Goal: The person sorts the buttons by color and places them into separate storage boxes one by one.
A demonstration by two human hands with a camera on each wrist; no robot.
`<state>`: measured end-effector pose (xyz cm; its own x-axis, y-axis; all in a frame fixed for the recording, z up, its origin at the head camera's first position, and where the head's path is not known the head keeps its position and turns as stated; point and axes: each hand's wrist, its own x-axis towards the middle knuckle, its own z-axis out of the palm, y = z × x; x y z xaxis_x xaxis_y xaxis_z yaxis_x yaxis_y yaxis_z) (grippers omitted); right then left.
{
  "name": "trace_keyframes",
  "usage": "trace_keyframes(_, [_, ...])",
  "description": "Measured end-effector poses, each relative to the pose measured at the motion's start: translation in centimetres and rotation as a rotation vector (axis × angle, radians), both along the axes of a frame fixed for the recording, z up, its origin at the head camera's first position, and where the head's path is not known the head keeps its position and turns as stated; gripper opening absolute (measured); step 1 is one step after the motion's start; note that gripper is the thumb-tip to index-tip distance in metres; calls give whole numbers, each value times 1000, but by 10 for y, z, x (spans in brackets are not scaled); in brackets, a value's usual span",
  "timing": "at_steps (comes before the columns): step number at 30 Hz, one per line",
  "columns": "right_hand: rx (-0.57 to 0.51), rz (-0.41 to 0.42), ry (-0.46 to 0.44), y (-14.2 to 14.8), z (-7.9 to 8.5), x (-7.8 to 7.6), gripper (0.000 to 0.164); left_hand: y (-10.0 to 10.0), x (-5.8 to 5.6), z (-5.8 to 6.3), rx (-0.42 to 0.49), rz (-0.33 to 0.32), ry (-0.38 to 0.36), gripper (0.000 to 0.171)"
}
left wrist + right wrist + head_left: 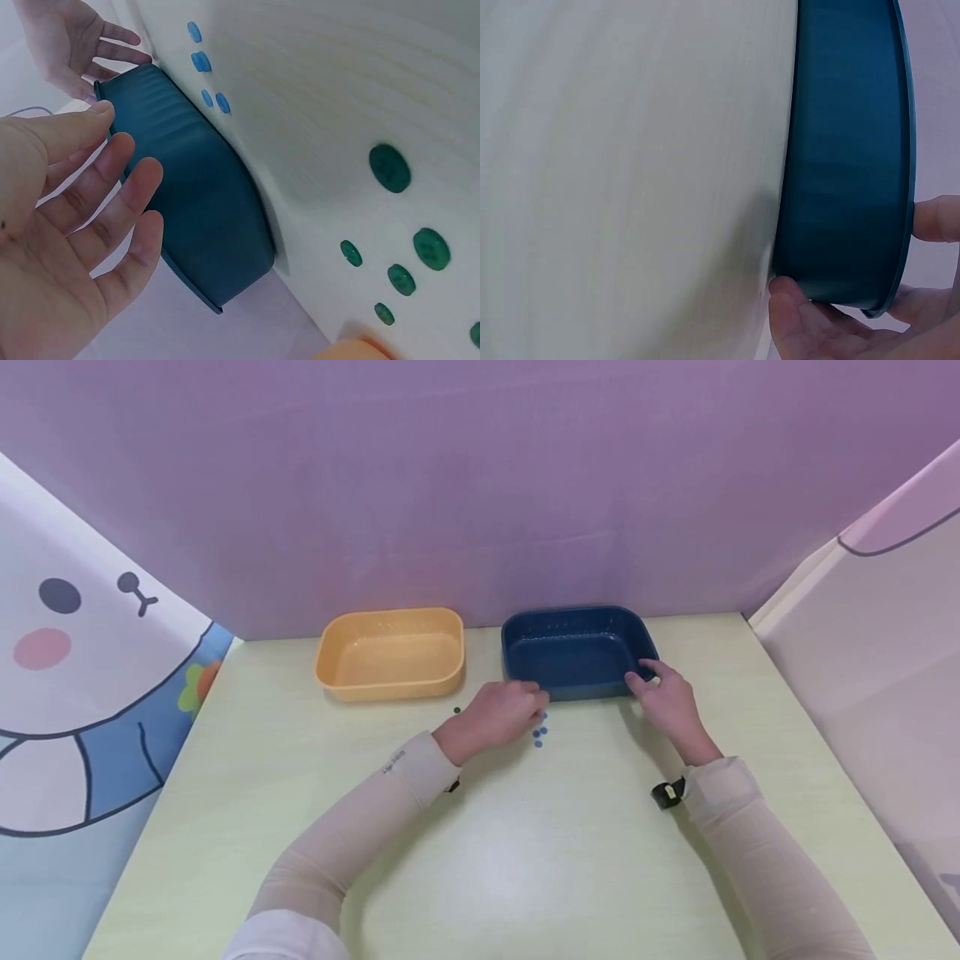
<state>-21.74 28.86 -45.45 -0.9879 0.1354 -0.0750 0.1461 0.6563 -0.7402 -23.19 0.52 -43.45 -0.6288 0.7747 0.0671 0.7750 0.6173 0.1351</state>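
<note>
A dark blue rectangular tray (pixel 577 689) stands at the back of the table. At its front left rim is my left hand (pixel 498 714), fingers loosely bent; in the left wrist view the left hand (pixel 67 217) overlaps the tray's outer wall, with nothing visible between thumb and fingertips. My right hand (pixel 671 706) holds the tray's front right corner; the right wrist view shows the right hand (pixel 885 330) with digits at both rim and base. Several small blue buttons (pixel 537 734) lie in front of the tray. Several green buttons (pixel 401 279) lie nearer the left wrist camera.
A yellow tray (pixel 390 689) stands left of the blue one. Behind both rises a purple fabric wall (pixel 480 485). Printed panels flank the pale table (pixel 510 877), a cartoon face (pixel 75 635) on the left one.
</note>
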Motion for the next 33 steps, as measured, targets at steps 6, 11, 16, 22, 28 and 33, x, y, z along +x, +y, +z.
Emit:
trace_keyframes(6, [4, -1, 5, 1, -1, 0, 62, 3, -3, 3, 3, 1, -6, 10])
trace_keyframes(11, [12, -2, 12, 0, 0, 0, 61, 4, -5, 6, 13, 0, -15, 10])
trace_keyframes(16, [16, -3, 17, 0, -1, 0, 62, 5, -8, 8, 38, 5, -22, 11])
trace_keyframes(22, [22, -2, 24, 1, -3, -1, 62, 8, -12, 8, 45, 9, -36, 12])
trace_keyframes(28, [25, -1, 22, 1, -4, -2, 61, 12, -16, 11, 63, 14, -39, 11])
trace_keyframes(33, [25, 2, 19, 3, -5, -3, 61, 15, -19, 15, 81, 8, -50, 10])
